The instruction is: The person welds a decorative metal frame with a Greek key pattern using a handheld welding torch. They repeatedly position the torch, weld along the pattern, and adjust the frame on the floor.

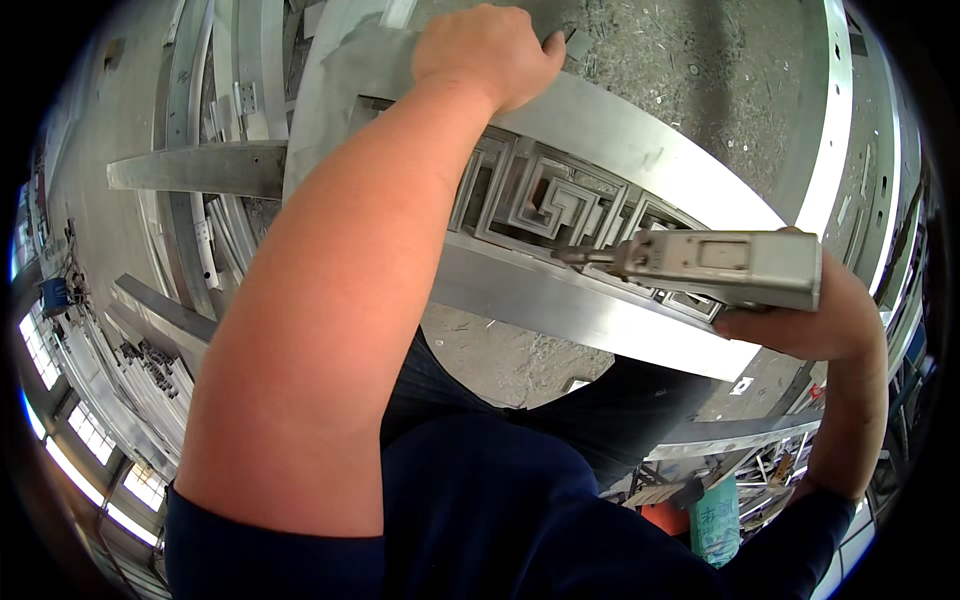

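Observation:
A silver metal panel [590, 310] with a square-spiral lattice [560, 205] lies across the view in front of my legs. My left hand [487, 55] is closed over its far edge, the fingers curled out of sight and the thumb pointing right. Close by that thumb is a small grey metal piece [578, 44]. Around a boxy silver power tool [720, 262] with a narrow nose, my right hand [800, 325] is closed, its grip partly hidden. The nose points left, over the lattice's near border; whether its tip touches the metal I cannot tell.
Long metal bars [195, 170] and a curved strip [838, 120] lie on either side. Debris is scattered over the grey floor [690, 90]. More profiles [125, 390] lie stacked at the left. A green package [715, 522] is at the lower right.

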The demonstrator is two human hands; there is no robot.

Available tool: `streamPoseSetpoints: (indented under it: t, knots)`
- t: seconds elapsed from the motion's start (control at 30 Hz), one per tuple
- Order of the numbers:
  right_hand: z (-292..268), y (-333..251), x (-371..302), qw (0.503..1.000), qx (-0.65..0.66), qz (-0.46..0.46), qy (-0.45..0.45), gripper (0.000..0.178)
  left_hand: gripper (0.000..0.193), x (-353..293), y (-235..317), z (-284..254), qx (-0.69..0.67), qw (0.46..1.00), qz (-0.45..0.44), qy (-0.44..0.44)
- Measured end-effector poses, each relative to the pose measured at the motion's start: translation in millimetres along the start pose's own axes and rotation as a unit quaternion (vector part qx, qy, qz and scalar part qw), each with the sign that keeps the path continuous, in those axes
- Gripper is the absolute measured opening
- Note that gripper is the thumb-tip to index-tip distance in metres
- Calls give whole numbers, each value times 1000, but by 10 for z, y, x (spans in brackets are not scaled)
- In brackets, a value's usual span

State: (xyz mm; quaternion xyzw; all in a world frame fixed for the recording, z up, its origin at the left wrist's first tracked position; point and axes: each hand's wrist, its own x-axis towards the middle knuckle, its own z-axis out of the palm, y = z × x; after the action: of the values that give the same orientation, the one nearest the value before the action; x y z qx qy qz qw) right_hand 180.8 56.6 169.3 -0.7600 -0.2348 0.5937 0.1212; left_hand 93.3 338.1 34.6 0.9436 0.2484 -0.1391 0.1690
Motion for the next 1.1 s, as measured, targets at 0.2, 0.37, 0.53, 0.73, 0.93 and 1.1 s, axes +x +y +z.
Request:
streamPoseSetpoints:
  t: [0.2, 0.37, 0.53, 0.73, 0.93, 1.1]
  knots:
    - [-163, 200, -312, 997, -3, 58, 52, 51, 48, -17, 111, 16, 10, 997, -67, 25]
    - [-218, 385, -432, 996, -2, 91, 23, 54, 49, 50, -55, 241, 55, 998, -22, 37]
    - [-191, 516, -402, 996, 18, 84, 5, 53, 51, 59, -41, 218, 36, 999, -28, 15]
    - [-146, 641, -302, 997, -19, 72, -9, 59, 51, 87, -52, 240, 59, 998, -28, 23]
    - [-78, 710, -260, 998, -30, 61, 2, 60, 52, 89, -35, 240, 63, 997, -38, 16]
    - [-60, 749, -267, 998, -15, 57, 11, 61, 52, 76, -28, 225, 71, 997, -32, 16]
